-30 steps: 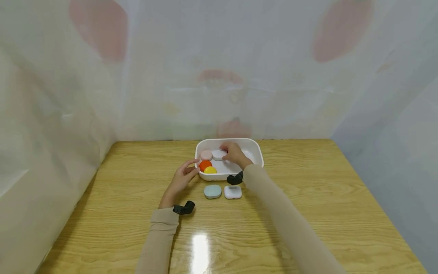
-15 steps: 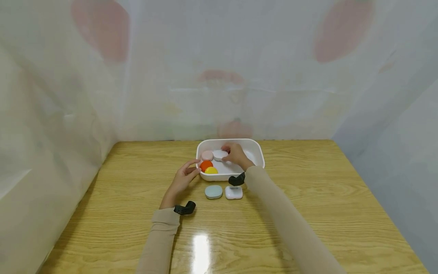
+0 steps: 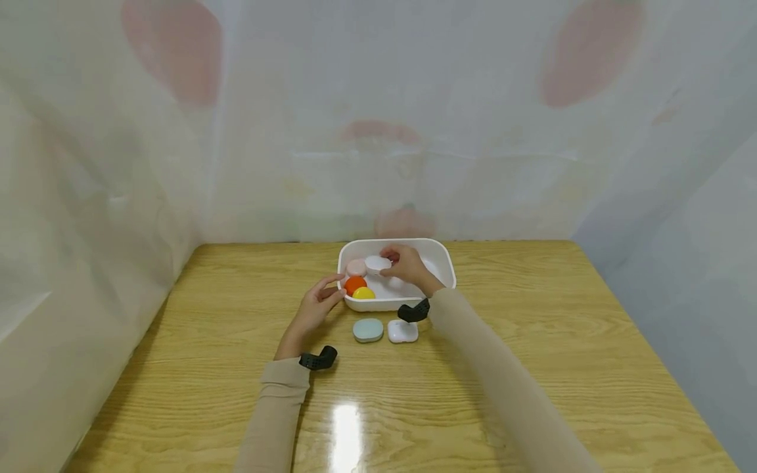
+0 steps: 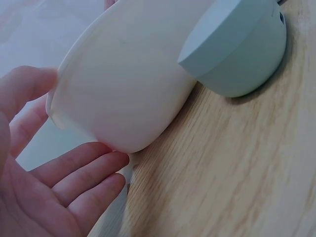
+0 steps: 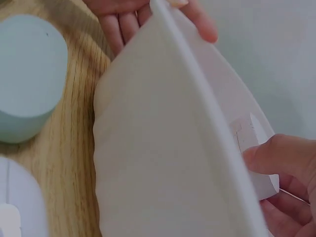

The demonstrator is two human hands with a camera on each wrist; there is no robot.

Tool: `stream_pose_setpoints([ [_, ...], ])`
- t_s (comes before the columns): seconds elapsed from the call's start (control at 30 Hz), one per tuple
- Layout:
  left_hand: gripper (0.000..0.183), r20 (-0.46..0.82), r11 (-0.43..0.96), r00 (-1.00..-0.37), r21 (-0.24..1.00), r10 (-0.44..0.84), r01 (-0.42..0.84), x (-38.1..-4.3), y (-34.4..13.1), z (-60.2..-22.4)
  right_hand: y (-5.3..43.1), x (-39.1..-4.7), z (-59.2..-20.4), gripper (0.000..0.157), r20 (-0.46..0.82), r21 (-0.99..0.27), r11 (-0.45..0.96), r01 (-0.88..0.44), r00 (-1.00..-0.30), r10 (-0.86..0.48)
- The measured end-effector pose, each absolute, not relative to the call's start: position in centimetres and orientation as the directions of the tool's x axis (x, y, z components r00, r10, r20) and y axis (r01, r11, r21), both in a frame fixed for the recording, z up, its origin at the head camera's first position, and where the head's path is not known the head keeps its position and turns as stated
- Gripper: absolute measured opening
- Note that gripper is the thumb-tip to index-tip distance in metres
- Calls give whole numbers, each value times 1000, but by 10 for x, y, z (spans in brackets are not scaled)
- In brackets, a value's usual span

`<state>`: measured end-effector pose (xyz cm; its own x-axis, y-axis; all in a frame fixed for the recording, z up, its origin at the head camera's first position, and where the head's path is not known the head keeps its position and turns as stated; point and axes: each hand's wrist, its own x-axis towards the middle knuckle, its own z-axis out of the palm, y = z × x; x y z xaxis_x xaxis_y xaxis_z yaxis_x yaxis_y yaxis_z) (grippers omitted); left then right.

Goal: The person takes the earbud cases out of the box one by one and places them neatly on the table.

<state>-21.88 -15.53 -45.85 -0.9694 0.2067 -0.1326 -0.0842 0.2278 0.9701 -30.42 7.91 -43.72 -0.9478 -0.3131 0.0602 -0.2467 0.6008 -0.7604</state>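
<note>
My right hand (image 3: 408,266) pinches a white earbud case (image 3: 377,265) between thumb and fingers inside a white plastic bin (image 3: 440,263). In the right wrist view the case shows past the bin's near wall, partly covered by the thumb. At the bin's left front corner, my left hand (image 3: 316,305) holds the rim with thumb and index finger, while its other fingers extend beside the wall below. Also in the bin are a pink round case (image 3: 357,267), an orange-red round case (image 3: 355,286) and a yellow round one (image 3: 363,294), clustered on the left.
In front of the bin on the wooden table (image 3: 532,341) lie a pale green earbud case (image 3: 368,330) and a glossy white earbud case (image 3: 403,331). A patterned curtain (image 3: 378,184) hangs behind the table and along both sides.
The white earbud case has risen slightly and tipped in my right hand, whose wrist has shifted a little to the right. My left hand stays at the bin's corner.
</note>
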Motion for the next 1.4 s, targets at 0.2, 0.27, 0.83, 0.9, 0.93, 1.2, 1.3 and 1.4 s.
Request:
stream_pose_setpoints([
  [0.2,48,-140,241,-970,966,197,-90,-220,-154,-459,88,-296,-433,40,121,-812,507,-288,-933,-338],
  [0.27,48,-142,235,-971,967,194,-94,-222,-155,-462,91,-293,-432,40,127,-831,479,-283,-935,-330],
  [0.83,48,-113,232,-970,971,217,-61,-223,-157,-462,123,-261,-420,41,213,-897,310,-314,-924,-319],
  [0.9,47,-112,225,-970,972,217,-62,-224,-158,-462,127,-257,-420,40,206,-908,289,-303,-924,-322],
  [0.93,47,-112,220,-970,973,217,-63,-224,-157,-463,130,-254,-420,40,204,-912,281,-299,-924,-323],
  [1.2,48,-114,211,-969,975,220,-67,-224,-157,-463,147,-235,-421,40,185,-920,275,-278,-929,-321],
  [1.3,48,-103,201,-970,978,220,-58,-227,-157,-470,154,-228,-421,40,185,-929,250,-273,-927,-326],
  [1.4,48,-90,202,-973,978,214,-46,-231,-158,-479,161,-221,-423,39,186,-933,235,-273,-924,-334],
])
